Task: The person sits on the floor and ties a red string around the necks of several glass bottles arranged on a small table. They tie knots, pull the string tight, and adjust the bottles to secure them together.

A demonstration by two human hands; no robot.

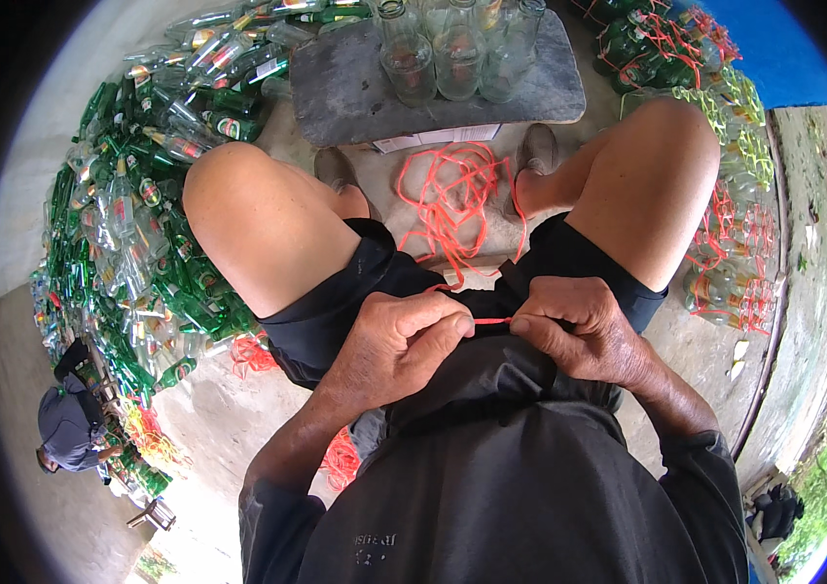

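Between thumb and curled fingers, my left hand (406,347) pinches a red plastic strap (491,321). My right hand (580,328) grips the same strap a short way to the right, so a brief straight length shows between the two. Both hands are close to my lap, above the black shorts. A loose tangle of red strapping (450,191) lies on the concrete floor between my feet, and one strand runs up toward my hands. Beyond it, several clear glass bottles (461,62) stand upright on a dark board (355,87).
Left of me rises a large heap of green and clear glass bottles (158,212). Bottles bundled with red strap (734,263) and with yellow-green strap (742,139) stand on the right. Another person (70,423) bends over bottles at the far left, near a small stool (154,515).
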